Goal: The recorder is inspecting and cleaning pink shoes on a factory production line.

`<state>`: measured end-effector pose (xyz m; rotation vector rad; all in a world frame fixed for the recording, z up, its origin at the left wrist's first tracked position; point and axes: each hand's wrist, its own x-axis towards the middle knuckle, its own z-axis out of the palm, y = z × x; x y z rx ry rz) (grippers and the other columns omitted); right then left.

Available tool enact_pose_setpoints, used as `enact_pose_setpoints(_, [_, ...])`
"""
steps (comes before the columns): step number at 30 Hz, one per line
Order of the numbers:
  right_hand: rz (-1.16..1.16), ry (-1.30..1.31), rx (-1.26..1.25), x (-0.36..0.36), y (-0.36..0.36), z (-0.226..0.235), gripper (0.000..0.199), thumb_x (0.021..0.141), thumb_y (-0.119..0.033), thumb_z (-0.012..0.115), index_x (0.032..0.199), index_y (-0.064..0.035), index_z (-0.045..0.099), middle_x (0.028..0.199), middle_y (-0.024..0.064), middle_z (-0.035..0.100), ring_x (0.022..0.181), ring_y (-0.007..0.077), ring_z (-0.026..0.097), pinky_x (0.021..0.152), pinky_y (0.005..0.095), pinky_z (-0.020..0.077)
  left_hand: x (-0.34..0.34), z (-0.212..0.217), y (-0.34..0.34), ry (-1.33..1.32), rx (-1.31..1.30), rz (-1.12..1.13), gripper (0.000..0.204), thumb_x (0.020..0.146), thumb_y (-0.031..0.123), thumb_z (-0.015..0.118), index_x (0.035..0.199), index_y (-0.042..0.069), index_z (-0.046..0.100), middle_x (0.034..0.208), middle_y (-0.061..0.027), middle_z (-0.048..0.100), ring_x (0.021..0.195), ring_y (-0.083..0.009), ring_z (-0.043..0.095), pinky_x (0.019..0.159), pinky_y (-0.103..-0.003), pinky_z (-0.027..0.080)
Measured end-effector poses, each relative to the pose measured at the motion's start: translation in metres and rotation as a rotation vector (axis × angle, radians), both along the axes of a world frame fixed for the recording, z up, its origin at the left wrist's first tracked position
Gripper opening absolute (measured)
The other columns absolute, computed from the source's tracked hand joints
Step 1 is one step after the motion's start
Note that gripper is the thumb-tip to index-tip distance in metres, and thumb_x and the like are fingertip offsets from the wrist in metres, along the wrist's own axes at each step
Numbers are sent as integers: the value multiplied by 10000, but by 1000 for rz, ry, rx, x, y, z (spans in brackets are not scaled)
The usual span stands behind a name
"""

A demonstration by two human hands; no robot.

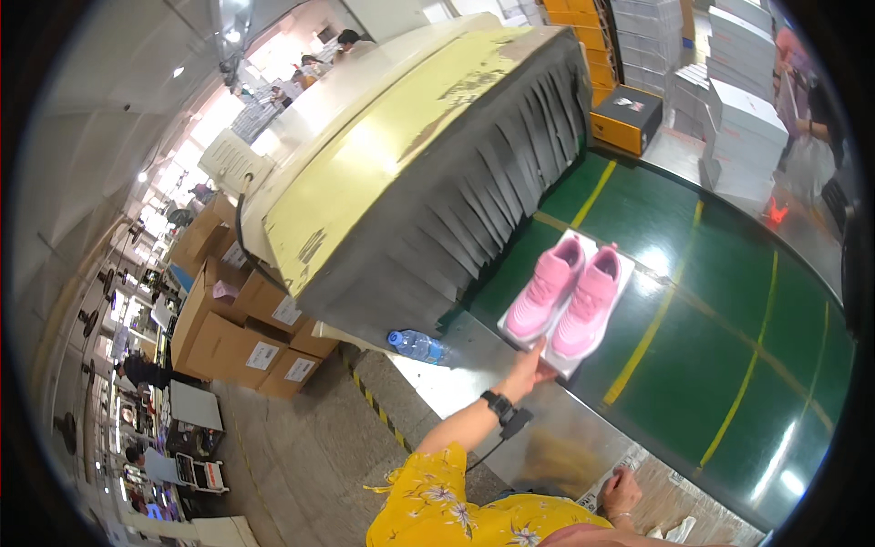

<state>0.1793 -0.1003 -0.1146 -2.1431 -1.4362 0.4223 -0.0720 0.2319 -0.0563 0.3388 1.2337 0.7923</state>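
A pair of pink sneakers (584,301) stands side by side in a shallow white tray (570,366) on a green conveyor belt (674,383). At the tray's near corner is my left hand (527,372), its thumb and fingers closed on the edge. A black watch sits on that wrist. Lower in the picture my right hand (622,492) is curled over the worktop beside the belt, next to a strip of printed white paper (597,488). Whether its fingers hold anything is hidden.
A yellow-topped machine with a grey strip curtain (456,191) spans the belt. Left of my arm lies a water bottle (417,346) on the metal ledge. Cardboard boxes (239,351) stand on the floor, left. White shoe boxes (743,132) and a black-and-orange box (627,120) sit beyond the belt.
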Motion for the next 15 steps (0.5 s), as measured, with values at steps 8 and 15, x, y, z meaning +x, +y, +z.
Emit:
enact_pose_setpoints(8, [35, 20, -31, -2, 8, 10, 150, 795, -98, 593, 943, -120, 605, 792, 113, 659, 713, 327, 648, 618, 434, 505, 24, 10, 97, -62, 246, 299, 187, 960, 101, 581, 1132, 42, 540, 924, -76, 586, 865, -210, 623, 818, -390, 575])
enact_pose_setpoints(15, [52, 15, -10, 1, 11, 15, 168, 777, -73, 595, 936, -129, 590, 766, 108, 638, 678, 317, 643, 585, 421, 504, 120, 77, 59, 1146, 1887, -533, 353, 790, 80, 659, 1134, 91, 580, 1034, -85, 547, 1016, -268, 546, 963, -458, 393])
